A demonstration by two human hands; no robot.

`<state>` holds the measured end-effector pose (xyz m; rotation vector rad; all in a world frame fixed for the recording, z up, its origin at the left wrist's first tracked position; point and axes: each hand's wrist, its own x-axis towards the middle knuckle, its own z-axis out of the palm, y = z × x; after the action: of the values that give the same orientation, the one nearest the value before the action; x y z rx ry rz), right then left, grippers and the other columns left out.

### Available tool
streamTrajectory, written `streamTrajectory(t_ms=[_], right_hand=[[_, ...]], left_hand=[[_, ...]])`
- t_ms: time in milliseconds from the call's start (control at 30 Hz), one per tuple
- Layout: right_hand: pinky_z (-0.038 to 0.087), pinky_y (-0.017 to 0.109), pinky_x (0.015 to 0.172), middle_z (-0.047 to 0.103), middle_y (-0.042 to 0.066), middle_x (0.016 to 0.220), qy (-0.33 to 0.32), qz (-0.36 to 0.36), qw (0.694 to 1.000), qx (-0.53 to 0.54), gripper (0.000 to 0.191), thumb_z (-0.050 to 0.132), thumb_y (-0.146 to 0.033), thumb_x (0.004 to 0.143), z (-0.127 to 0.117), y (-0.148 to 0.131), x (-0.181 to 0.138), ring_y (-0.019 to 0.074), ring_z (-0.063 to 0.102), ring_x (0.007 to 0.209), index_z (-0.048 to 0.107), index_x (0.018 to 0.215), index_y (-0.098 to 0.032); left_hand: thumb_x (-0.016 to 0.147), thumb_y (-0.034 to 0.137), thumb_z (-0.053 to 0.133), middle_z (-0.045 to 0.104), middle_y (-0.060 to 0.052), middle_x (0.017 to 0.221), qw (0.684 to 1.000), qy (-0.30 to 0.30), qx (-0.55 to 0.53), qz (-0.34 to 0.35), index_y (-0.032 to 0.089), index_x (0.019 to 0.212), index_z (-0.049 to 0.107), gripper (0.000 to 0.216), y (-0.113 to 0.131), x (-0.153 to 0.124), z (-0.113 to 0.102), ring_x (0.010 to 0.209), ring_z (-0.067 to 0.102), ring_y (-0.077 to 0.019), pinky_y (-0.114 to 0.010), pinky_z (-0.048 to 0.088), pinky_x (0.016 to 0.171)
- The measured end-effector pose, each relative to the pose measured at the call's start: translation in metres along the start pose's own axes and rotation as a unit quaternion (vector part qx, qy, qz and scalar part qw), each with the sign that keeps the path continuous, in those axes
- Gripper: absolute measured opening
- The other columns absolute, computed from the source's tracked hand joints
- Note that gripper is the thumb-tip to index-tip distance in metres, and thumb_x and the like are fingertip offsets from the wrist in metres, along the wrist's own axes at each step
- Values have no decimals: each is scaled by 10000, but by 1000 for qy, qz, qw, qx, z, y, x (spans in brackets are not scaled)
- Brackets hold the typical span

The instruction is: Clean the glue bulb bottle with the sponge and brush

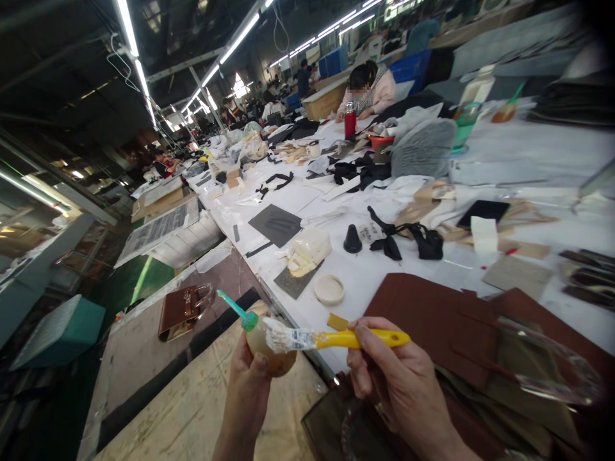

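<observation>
My left hand (pixel 252 378) is wrapped round a squat glue bottle (pixel 273 360) with a green nozzle that points up and to the left. In my right hand (pixel 398 378) is a paintbrush (pixel 336 338) with a yellow handle, gripped between thumb and fingers. Its whitish, caked bristles are in front of the bottle; whether they touch it I cannot tell. Brown leather pieces (pixel 418 314) lie on the table beyond and to the right of my right hand. A dark bag part (pixel 331 416) with a clear handle is below that hand.
A round white lid (pixel 329 290), a black cone (pixel 352 238) and a dark grey sheet (pixel 275 224) lie on the white table. A small brown handbag (pixel 179 312) rests on the left-hand bench. Farther back, a person (pixel 369 89) leans over the table near a red flask (pixel 350 121).
</observation>
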<state>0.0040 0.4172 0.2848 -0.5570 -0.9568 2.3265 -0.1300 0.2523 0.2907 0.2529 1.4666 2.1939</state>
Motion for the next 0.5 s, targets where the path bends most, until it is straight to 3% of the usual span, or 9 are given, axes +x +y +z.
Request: streamTrajectory(t_ms=[233,367,500], right_hand=[[475,203,409,653,14,615,43,-9,999,-10,265,744,-401,899,-17,-1,-9,108,527,396,642,1014,-184],[464,202,375,620,-3,578,51,-31,998,36,209,727,-360,912,-13,-6,-11,101,484,373,651,1006,-190],[452,196,387,638,10,599,27,-18,999,42,216,720,-359,919,-5,-7,-11,101,503,381,650,1021,-182]], left_hand=[[691,467,869,675,-154,1257,1000,22,-10,5,215,1261,650,660,7,-1,7,1112,656,-304,-378,579,890],[648,471,893,617,-142,1354,999,36,4,28,237,1250,641,693,5,-3,12,1251,571,-326,-368,559,928],[577,472,918,567,-175,1405,998,28,38,42,203,1273,612,807,2,-3,12,1286,528,-371,-356,573,862]])
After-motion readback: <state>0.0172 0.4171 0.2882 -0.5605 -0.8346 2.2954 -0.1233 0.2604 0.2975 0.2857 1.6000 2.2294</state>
